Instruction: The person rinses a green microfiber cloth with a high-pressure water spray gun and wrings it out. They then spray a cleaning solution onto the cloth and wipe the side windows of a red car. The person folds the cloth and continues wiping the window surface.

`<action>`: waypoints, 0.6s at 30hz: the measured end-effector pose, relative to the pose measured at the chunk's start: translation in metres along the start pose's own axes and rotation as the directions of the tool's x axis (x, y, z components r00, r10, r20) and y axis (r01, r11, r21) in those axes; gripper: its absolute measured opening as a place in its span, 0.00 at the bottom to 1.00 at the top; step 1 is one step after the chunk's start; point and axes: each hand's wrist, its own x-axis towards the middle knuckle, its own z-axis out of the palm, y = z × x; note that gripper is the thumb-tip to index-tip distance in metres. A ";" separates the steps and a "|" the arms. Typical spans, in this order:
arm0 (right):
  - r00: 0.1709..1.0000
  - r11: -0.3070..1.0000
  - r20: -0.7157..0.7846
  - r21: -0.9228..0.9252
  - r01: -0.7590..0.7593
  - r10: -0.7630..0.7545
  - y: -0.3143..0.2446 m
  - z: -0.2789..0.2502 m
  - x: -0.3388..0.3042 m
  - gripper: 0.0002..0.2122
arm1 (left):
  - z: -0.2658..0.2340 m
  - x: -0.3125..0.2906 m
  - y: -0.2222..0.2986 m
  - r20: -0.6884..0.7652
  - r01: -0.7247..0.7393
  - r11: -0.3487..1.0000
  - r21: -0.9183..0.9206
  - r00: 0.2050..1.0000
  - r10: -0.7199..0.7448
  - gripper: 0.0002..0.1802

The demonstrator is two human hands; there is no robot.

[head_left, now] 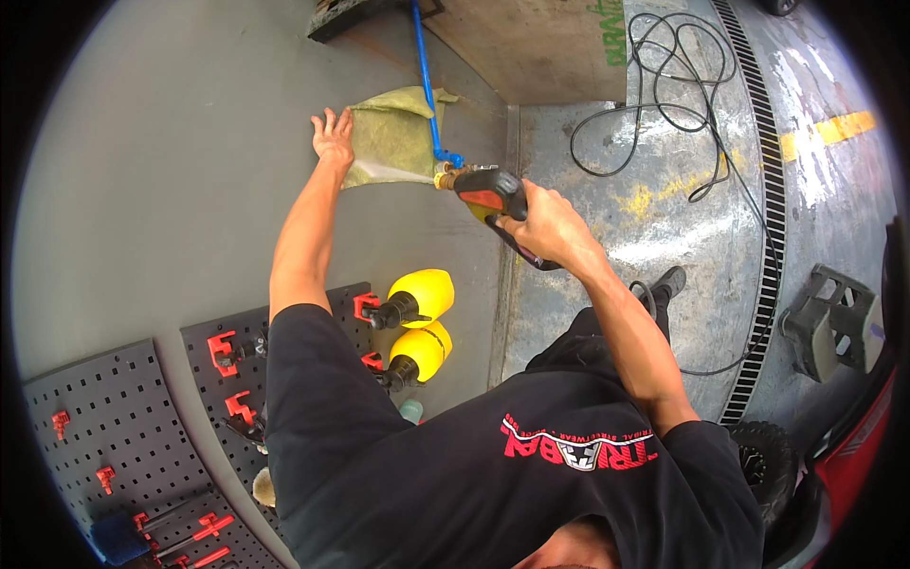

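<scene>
A yellow-green cloth (pixel 389 128) hangs spread out against the grey wall. At its left edge, my left hand (pixel 332 140) holds the cloth, with the fingers pointing up. My right hand (pixel 552 226) is wrapped round the handle of a black, orange and yellow spray gun (pixel 493 194). A white fan of spray leaves the gun's brass-coloured nozzle (pixel 444 178) toward the left and strikes the lower part of the cloth. Just above the nozzle, a thin blue pipe (pixel 424 71) runs down and overlaps the cloth's right side.
Two yellow spray bottles (pixel 423 296) hang on a black pegboard (pixel 204 332) below my left arm. Another pegboard (pixel 95 408) carries red holders and brushes. On the floor lie a looped black hose (pixel 654 104), a long drain grate (pixel 773 204) and a grey step stool (pixel 834 322).
</scene>
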 end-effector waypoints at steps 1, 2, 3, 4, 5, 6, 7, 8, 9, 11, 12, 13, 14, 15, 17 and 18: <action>1.000 1.000 -0.007 -0.006 -0.018 0.018 0.001 -0.002 0.003 0.24 | 0.001 0.000 0.001 0.001 0.000 1.000 0.014 1.000 0.000 0.96; 0.999 0.999 -0.010 0.000 -0.045 0.045 0.005 -0.001 0.007 0.23 | 0.001 0.000 0.003 0.002 0.000 1.000 0.028 1.000 0.000 0.95; 0.997 0.998 -0.016 0.007 -0.070 0.070 0.010 0.001 0.012 0.23 | 0.001 0.002 0.004 0.001 0.002 0.999 0.043 1.000 -0.002 0.95; 0.995 0.995 -0.022 0.014 -0.095 0.096 0.016 0.002 0.017 0.23 | 0.000 0.004 0.006 0.000 0.018 0.998 0.054 1.000 -0.018 0.94; 0.994 0.994 -0.032 0.008 -0.108 0.108 0.022 0.003 0.022 0.22 | -0.002 0.007 0.009 -0.001 0.033 0.997 0.066 0.999 -0.033 0.93; 0.992 0.993 -0.039 0.002 -0.122 0.122 0.027 0.004 0.027 0.22 | 0.001 0.011 0.013 -0.007 0.042 0.997 0.064 0.999 -0.042 0.91; 0.990 0.991 -0.047 -0.003 -0.135 0.135 0.032 0.006 0.031 0.22 | 0.005 0.015 0.017 -0.012 0.054 0.997 0.061 0.999 -0.053 0.89; 0.987 0.988 -0.050 0.012 -0.151 0.152 0.037 0.008 0.036 0.22 | 0.009 0.019 0.018 -0.024 0.061 0.997 0.044 0.998 -0.060 0.86; 0.984 0.985 -0.055 0.027 -0.170 0.172 0.045 0.010 0.042 0.22 | 0.014 0.024 0.023 -0.043 0.055 0.998 0.027 0.998 -0.054 0.83; 0.980 0.982 -0.073 0.028 -0.184 0.186 0.051 0.011 0.045 0.22 | 0.027 0.031 0.029 -0.077 0.036 0.999 -0.006 0.996 -0.037 0.77; 0.979 0.983 -0.091 0.014 -0.182 0.182 0.053 0.011 0.046 0.22 | 0.032 0.032 0.029 -0.101 0.016 1.000 -0.014 0.995 -0.017 0.73; 0.978 0.984 -0.108 0.000 -0.178 0.177 0.054 0.011 0.047 0.22 | 0.038 0.033 0.028 -0.124 -0.004 1.000 -0.021 0.992 0.002 0.69; 0.977 0.984 -0.116 -0.004 -0.179 0.178 0.055 0.011 0.048 0.23 | 0.047 0.030 0.027 -0.150 -0.033 0.999 -0.021 0.988 0.029 0.65; 0.974 0.983 -0.130 -0.006 -0.185 0.183 0.058 0.011 0.051 0.23 | 0.048 0.029 0.028 -0.182 -0.063 0.998 -0.017 0.981 0.059 0.60; 0.963 0.977 -0.163 0.034 -0.213 0.215 0.063 0.007 0.056 0.23 | 0.016 0.011 0.020 -0.170 -0.130 0.991 -0.008 0.977 0.127 0.55; 0.963 0.975 -0.156 0.069 -0.212 0.221 0.061 0.005 0.057 0.23 | 0.011 -0.002 0.014 -0.144 -0.152 0.988 -0.011 0.978 0.149 0.53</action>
